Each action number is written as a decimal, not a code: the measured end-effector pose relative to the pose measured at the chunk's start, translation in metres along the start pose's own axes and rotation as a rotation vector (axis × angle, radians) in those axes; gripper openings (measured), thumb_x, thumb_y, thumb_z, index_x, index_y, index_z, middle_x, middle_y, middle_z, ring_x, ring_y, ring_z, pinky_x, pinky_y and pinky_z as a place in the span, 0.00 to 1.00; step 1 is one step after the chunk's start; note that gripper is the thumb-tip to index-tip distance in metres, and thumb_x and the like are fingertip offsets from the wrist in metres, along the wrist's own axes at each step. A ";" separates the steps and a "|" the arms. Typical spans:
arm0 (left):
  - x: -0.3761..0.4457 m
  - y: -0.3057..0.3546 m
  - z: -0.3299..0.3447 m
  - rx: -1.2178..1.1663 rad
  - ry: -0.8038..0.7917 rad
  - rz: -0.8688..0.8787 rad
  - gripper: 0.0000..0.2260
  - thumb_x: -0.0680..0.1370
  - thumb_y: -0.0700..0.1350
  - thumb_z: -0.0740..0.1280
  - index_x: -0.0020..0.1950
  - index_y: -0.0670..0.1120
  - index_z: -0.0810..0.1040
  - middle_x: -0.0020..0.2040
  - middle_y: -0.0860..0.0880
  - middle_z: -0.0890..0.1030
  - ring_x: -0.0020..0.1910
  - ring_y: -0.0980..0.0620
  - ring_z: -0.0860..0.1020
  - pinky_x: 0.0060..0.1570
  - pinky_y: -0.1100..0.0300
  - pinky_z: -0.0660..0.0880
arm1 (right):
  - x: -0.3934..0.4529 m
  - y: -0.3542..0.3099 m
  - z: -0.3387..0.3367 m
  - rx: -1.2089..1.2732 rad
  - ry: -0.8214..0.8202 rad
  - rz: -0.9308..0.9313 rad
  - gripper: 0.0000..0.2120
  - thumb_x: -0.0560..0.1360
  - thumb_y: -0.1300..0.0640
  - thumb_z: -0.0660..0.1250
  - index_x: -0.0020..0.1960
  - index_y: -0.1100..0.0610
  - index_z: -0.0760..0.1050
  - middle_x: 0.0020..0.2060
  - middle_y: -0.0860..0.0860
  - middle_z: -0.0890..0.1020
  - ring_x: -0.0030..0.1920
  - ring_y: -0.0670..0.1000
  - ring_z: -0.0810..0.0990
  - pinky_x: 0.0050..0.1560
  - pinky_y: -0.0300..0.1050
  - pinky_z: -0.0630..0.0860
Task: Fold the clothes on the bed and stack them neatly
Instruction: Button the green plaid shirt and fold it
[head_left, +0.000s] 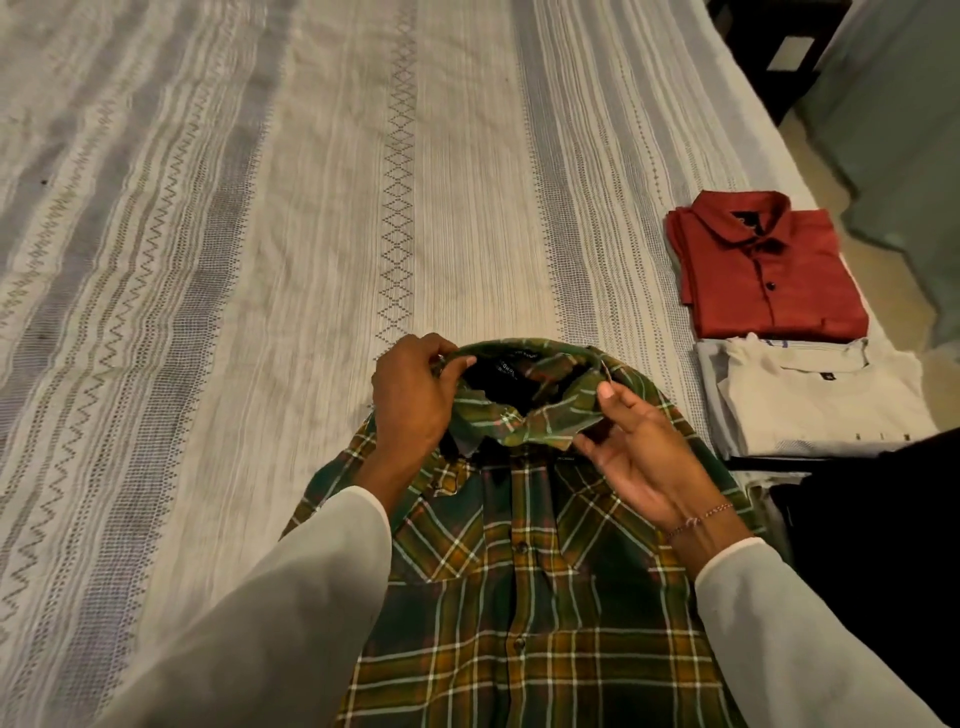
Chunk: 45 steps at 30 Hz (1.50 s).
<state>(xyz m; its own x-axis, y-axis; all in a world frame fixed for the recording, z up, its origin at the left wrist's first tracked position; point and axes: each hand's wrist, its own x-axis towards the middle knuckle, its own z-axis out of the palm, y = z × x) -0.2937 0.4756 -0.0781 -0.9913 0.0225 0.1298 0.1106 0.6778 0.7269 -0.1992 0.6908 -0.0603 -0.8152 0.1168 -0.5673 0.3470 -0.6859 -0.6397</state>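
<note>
- A green and mustard plaid button-front shirt (524, 561) lay face up at the lower centre of the frame, its collar (530, 410) pointing toward the middle of the picture.
- The left hand (415, 400) pinched the collar's left edge, fingers curled over the fabric and thumb beneath it.
- The right hand (644, 457) held the collar's right side, thumb and forefinger closed on the cloth, the other fingers loosely bent; a thin bracelet (698, 519) circled that wrist.
- Both forearms wore pale loose sleeves (291, 613) entering from the bottom edge.
- The shirt rested on a white woven bedspread with grey zigzag and diamond stripes (311, 208) filling most of the frame.
- At the right, a folded rust-red collared shirt (763, 270) lay above a folded cream garment (815, 400), the two just beside each other.
- A dark folded garment (872, 545) sat at the lower right.
</note>
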 end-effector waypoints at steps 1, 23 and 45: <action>-0.001 0.001 -0.002 0.020 0.012 0.017 0.12 0.78 0.52 0.72 0.53 0.44 0.86 0.48 0.45 0.85 0.46 0.48 0.80 0.49 0.59 0.73 | -0.002 -0.001 0.002 0.072 -0.009 -0.005 0.09 0.84 0.60 0.58 0.56 0.59 0.78 0.51 0.55 0.85 0.51 0.51 0.85 0.44 0.46 0.84; -0.028 0.033 0.023 -0.191 -0.037 -0.456 0.19 0.76 0.57 0.73 0.56 0.46 0.72 0.47 0.45 0.82 0.43 0.46 0.82 0.44 0.52 0.80 | 0.005 0.041 0.020 -0.605 0.360 -0.340 0.21 0.75 0.34 0.67 0.52 0.51 0.80 0.52 0.51 0.84 0.54 0.50 0.82 0.56 0.49 0.80; 0.011 -0.039 0.018 0.561 -0.446 -0.201 0.30 0.77 0.67 0.64 0.70 0.48 0.68 0.68 0.45 0.75 0.64 0.43 0.75 0.66 0.45 0.74 | 0.099 -0.028 -0.030 -1.950 0.234 -0.431 0.18 0.79 0.55 0.67 0.68 0.57 0.75 0.61 0.61 0.78 0.60 0.65 0.75 0.59 0.58 0.75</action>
<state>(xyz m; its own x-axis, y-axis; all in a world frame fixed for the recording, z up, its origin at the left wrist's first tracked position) -0.3108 0.4626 -0.1176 -0.9368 0.0738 -0.3419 -0.0107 0.9710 0.2387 -0.2757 0.7437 -0.1142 -0.9579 0.2130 -0.1926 0.2553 0.9387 -0.2316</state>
